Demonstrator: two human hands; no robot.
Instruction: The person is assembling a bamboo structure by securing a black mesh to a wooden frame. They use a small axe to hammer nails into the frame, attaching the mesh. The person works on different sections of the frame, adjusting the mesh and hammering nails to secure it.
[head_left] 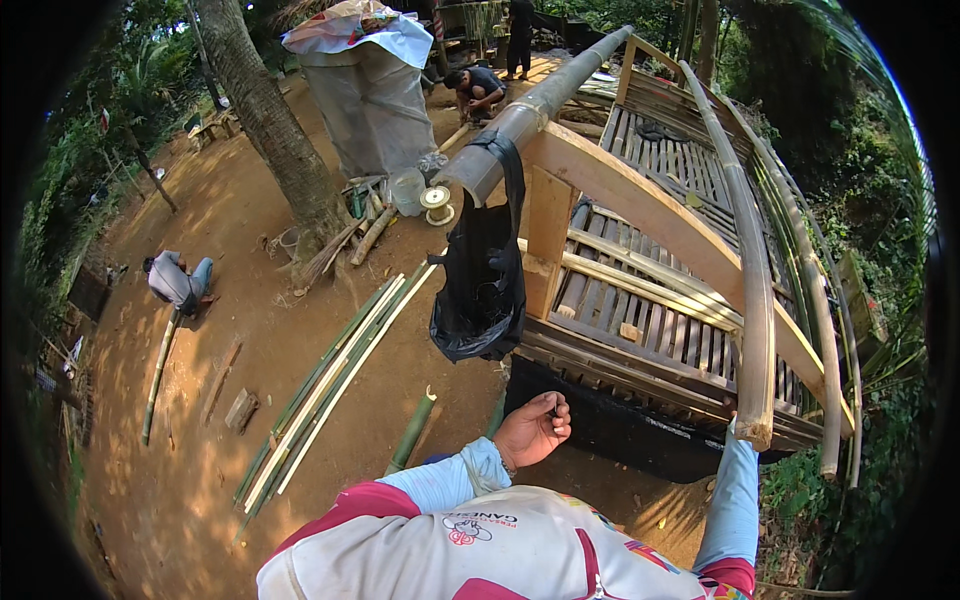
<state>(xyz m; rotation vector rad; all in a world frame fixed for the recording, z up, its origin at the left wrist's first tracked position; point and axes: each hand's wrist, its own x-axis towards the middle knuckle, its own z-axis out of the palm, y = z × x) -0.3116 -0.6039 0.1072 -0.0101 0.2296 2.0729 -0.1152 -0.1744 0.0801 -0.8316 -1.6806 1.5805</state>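
Observation:
My left hand (533, 431) is raised before my chest with its fingers curled closed. A tiny dark thing shows at the fingertips, too small to name. Above it, a black plastic bag (478, 300) hangs by its handle from the end of a thick bamboo pole (515, 130). My right forearm (733, 495) in a light blue sleeve reaches up to the near end of another bamboo pole (757, 340). That pole hides my right hand and its fingers. A curved wooden board (640, 205) spans between the two poles, joined to a short wooden post (547, 232).
Under the frame lies a slatted bamboo platform (690, 345). Long split bamboo strips (335, 385) lie on the dirt at left, beside a green bamboo piece (412, 432). A spool (436, 203) stands near a tree trunk (270, 110). One person (180, 283) crouches at left; another (478, 88) squats farther back.

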